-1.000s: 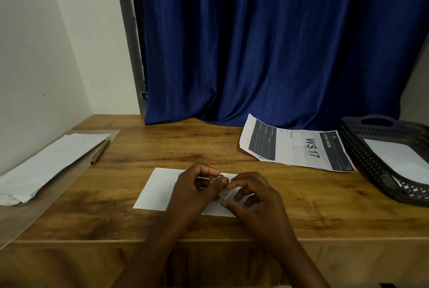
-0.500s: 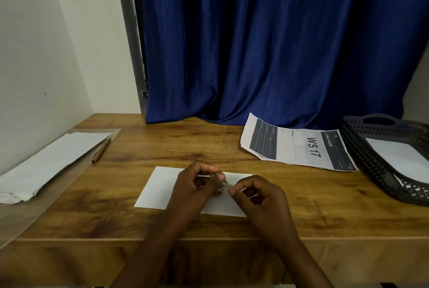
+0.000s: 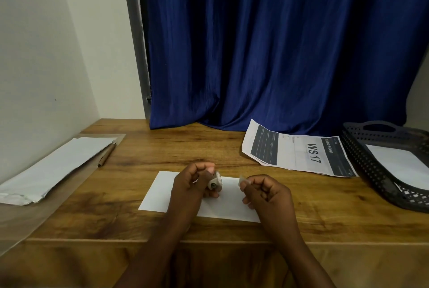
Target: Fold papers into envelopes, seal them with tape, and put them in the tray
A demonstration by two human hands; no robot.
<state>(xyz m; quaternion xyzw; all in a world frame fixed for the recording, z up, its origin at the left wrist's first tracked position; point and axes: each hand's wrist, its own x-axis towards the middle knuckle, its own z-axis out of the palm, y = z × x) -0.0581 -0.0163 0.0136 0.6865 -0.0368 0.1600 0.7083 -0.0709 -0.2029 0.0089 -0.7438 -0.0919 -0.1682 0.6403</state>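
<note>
Printed sheet (image 3: 299, 155) by the curtain reads "WS 17" in big type, w/ "LIVING ROOM" on its dark header; rest too small for me.

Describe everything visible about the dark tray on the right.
The tray is a dark grey, plastic-looking basket with perforated walls and a cut-out handle in its far rim. It sits flat on the wooden desk at the right edge of the view, partly cut off by the frame. White paper lies flat inside it on the bottom. Its near-left wall lies close to the printed sheet; whether they touch cannot be told. Neither hand reaches it.
</note>
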